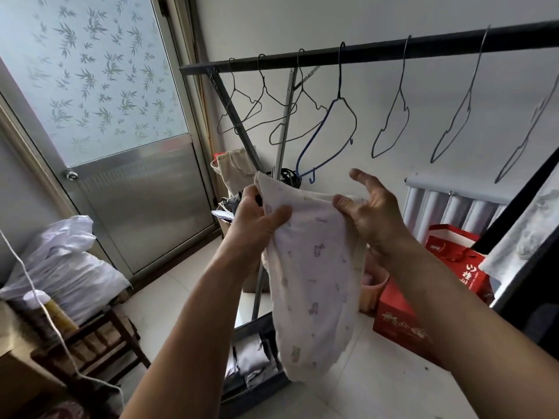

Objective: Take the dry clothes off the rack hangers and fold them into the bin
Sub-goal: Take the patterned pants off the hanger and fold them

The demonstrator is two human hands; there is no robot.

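**Small printed garment held up before the rack of bare hangers**

Item held: a white garment (311, 267) with a faint pastel print, off its hanger, hanging in the air in front of the rack bar (378, 51) and above the floor.

Left hand (257, 219): grips the garment's upper left edge, thumb lying over the cloth, fingers curled behind it.

Right hand (372, 213): thumb pinches the upper right edge; the index finger is stretched out and free above the cloth.

Rack: dark horizontal bar carrying a row of wire hangers, all bare. A blue hanger (329, 137) hangs just above the garment; grey ones (393, 116) stand to either side.

Bin: a dark bin (257, 358) sits on the floor below the garment, with folded pale cloth inside.

Surroundings: red gift boxes (402, 322) on the floor at right; a frosted door (90, 86) at left; a white sack (63, 267) on a wooden stool.
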